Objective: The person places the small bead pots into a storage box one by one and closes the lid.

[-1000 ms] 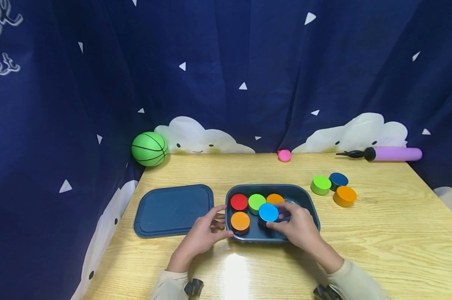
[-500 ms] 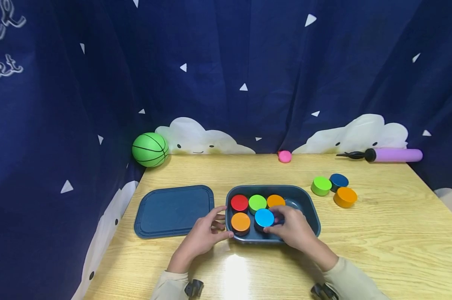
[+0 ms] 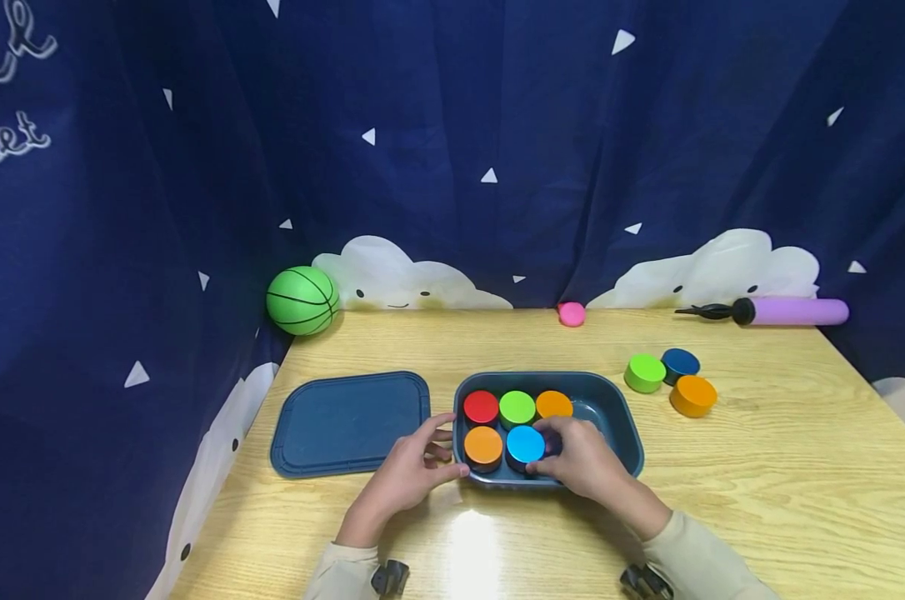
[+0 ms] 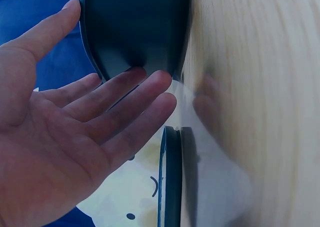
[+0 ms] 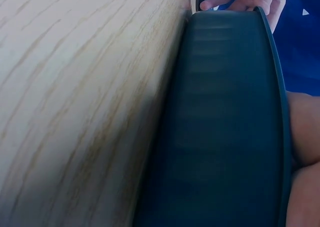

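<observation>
A dark blue rectangular box [image 3: 610,387] stands on the table, holding several short round blocks. Along its back row sit a red block [image 3: 481,407], a green block [image 3: 517,407] and an orange block [image 3: 553,405]; another orange block [image 3: 483,447] is at the front left. My right hand [image 3: 583,458] reaches into the box and pinches a bright blue block [image 3: 525,445] beside that front orange one. With fingers spread, my left hand [image 3: 411,469] touches the box's left end; the left wrist view shows its fingertips against the wall [image 4: 135,27].
Left of the box lies a dark blue lid [image 3: 351,425]. Green [image 3: 644,372], dark blue [image 3: 680,365] and orange [image 3: 693,396] blocks are grouped at the right. A green ball [image 3: 302,301], a pink round object [image 3: 572,314] and a purple pump [image 3: 797,311] lie along the back.
My right hand has moved left and slightly toward me with the blue block, bringing it beside the front orange block. My left hand has stayed at the box's end.
</observation>
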Demonstrator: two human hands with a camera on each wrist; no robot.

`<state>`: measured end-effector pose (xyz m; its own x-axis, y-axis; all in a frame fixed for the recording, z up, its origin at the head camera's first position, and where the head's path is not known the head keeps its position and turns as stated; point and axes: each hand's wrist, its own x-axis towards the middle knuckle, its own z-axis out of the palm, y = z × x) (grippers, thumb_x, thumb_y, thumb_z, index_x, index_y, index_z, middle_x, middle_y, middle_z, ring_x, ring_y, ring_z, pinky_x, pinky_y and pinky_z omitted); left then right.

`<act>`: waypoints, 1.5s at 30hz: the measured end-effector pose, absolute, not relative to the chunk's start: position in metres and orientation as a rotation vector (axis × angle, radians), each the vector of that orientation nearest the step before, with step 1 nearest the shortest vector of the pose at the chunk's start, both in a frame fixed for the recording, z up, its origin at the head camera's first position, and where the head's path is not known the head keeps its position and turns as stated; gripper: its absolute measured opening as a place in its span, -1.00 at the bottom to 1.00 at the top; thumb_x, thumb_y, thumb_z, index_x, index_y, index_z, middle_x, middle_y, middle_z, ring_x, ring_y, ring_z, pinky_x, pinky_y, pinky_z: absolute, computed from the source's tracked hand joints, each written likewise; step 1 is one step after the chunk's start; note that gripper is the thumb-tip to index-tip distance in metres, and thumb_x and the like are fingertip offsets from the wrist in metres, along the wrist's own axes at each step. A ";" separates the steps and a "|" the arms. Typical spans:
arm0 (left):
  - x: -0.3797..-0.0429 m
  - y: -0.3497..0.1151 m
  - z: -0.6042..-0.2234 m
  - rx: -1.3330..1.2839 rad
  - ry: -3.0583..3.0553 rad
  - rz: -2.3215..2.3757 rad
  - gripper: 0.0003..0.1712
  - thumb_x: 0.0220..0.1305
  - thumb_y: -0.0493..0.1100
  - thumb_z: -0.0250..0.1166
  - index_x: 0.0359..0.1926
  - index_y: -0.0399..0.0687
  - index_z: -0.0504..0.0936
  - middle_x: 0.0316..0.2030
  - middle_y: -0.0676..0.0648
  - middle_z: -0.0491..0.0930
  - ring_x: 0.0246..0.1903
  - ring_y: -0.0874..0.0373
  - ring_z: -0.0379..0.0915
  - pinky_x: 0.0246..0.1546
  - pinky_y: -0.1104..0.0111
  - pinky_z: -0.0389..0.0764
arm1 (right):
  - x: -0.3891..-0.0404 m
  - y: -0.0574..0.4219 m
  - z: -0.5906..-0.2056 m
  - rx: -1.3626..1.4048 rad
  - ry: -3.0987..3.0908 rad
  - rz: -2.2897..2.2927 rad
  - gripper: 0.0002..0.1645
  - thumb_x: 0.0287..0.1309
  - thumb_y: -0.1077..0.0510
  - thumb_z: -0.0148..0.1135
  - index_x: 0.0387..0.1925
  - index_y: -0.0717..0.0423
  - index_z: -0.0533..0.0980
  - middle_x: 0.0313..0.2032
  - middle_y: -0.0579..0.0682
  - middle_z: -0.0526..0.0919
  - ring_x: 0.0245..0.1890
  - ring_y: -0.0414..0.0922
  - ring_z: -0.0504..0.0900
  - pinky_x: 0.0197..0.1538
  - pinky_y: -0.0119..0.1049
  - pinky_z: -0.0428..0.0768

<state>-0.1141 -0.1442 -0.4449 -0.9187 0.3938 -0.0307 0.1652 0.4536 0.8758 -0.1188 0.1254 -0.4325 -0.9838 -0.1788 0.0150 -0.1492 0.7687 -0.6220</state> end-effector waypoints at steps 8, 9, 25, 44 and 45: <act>-0.113 -0.143 -0.445 0.484 2.457 1.466 -0.13 0.22 -0.05 0.48 0.47 -0.07 0.30 0.18 -0.23 0.61 0.00 -0.08 0.63 0.04 0.12 0.71 | -0.117 0.124 -0.431 -0.271 2.903 -0.982 -0.38 -0.24 0.15 0.71 -0.05 0.23 0.67 -0.34 -0.07 0.72 -0.34 -0.21 0.59 -0.25 -0.35 0.63; -0.113 -0.143 -0.445 0.484 2.455 1.469 -0.13 0.22 -0.05 0.48 0.47 -0.07 0.30 0.18 -0.23 0.61 0.00 -0.08 0.63 0.04 0.12 0.71 | -0.117 0.124 -0.431 -0.272 2.903 -0.983 -0.38 -0.24 0.15 0.71 -0.05 0.23 0.67 -0.33 -0.07 0.73 -0.34 -0.21 0.59 -0.25 -0.35 0.64; -0.113 -0.144 -0.446 0.489 2.446 1.471 -0.15 0.25 -0.06 0.46 0.47 -0.07 0.29 0.18 -0.23 0.62 -0.01 -0.06 0.63 0.04 0.14 0.71 | -0.117 0.139 -0.420 -0.335 2.976 -1.150 -0.50 -0.09 0.12 0.64 -0.08 0.20 0.69 -0.21 0.03 0.76 -0.25 -0.13 0.69 -0.20 -0.26 0.75; -0.114 -0.144 -0.445 0.492 2.446 1.474 -0.15 0.25 -0.06 0.46 0.48 -0.08 0.28 0.19 -0.24 0.60 -0.01 -0.07 0.63 0.03 0.19 0.72 | -0.125 0.228 -0.393 -0.079 3.236 -1.359 -0.55 0.02 0.14 0.58 -0.07 0.26 0.66 -0.18 0.19 0.76 -0.25 -0.32 0.66 -0.28 -0.73 0.56; -0.114 -0.145 -0.445 0.491 2.446 1.475 -0.15 0.25 -0.06 0.46 0.47 -0.07 0.28 0.19 -0.25 0.60 0.00 -0.07 0.63 0.03 0.18 0.72 | -0.126 0.234 -0.394 -0.052 3.251 -1.363 -0.55 0.02 0.14 0.58 -0.07 0.27 0.66 -0.19 0.22 0.76 -0.28 -0.42 0.62 -0.28 -0.75 0.54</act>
